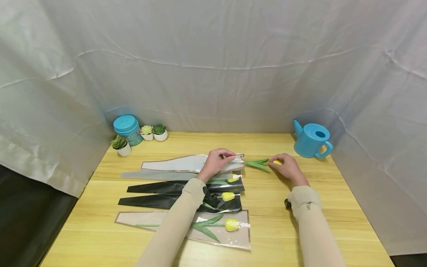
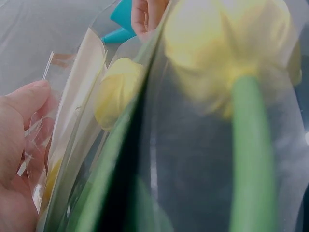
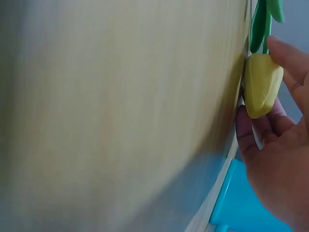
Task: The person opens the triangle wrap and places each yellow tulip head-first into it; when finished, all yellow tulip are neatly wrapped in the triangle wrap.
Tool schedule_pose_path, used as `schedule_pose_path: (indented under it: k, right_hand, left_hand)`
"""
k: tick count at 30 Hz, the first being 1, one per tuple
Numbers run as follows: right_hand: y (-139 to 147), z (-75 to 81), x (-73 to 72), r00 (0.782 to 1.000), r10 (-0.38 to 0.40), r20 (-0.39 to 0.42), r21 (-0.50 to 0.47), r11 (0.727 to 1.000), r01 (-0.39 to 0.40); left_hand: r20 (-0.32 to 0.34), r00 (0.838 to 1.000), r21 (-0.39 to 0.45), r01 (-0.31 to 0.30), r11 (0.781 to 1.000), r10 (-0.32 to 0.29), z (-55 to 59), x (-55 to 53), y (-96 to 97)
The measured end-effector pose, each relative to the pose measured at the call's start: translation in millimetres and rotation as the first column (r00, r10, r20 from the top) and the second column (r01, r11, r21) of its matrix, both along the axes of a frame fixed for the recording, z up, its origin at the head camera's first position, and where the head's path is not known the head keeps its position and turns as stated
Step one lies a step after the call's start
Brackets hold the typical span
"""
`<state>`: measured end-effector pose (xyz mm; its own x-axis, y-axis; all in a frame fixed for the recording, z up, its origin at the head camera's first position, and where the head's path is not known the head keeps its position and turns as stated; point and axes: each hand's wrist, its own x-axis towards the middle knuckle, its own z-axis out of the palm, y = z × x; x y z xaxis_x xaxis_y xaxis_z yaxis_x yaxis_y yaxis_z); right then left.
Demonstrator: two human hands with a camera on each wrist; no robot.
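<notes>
In the head view my right hand [image 1: 287,168] holds a yellow artificial tulip [image 1: 257,164] by its bloom, with thumb and fingers around the flower [image 3: 263,84] in the right wrist view. Its stem points left into the wide end of a white flower sleeve [image 1: 173,164] lying flat at the back of the row. My left hand [image 1: 217,161] is over that end and pinches the sleeve's clear film, seen along the edge [image 2: 48,111] in the left wrist view. The tulip's leaves are outside the sleeve, between the two hands.
In front lie a grey sleeve [image 1: 150,174], two black sleeves [image 1: 146,187] and a pinkish sleeve [image 1: 233,239], with yellow tulips in them. A blue watering can [image 1: 308,142] stands back right. Small potted succulents [image 1: 160,132] and a blue-lidded jar [image 1: 126,126] stand back left.
</notes>
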<state>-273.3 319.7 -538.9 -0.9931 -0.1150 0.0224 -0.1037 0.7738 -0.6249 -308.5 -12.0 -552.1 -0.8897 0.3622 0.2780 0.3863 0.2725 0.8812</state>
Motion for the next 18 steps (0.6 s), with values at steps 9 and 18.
schedule_pose_path:
  k: [9, 18]
  right_hand:
    - [-3.8, -3.9, -1.6, 0.999, 0.043, -0.02, 0.015, 0.999, -0.042]
    - [-3.6, 13.0, 1.9, 0.997, -0.002, -0.081, -0.044, 0.999, -0.001]
  left_hand:
    - [0.012, 1.0, 0.008, 0.005, 1.0, -0.005, 0.1, 2.2, -2.1]
    - [-0.011, 1.0, 0.013, 0.009, 1.0, -0.008, 6.1, 0.4, 0.4]
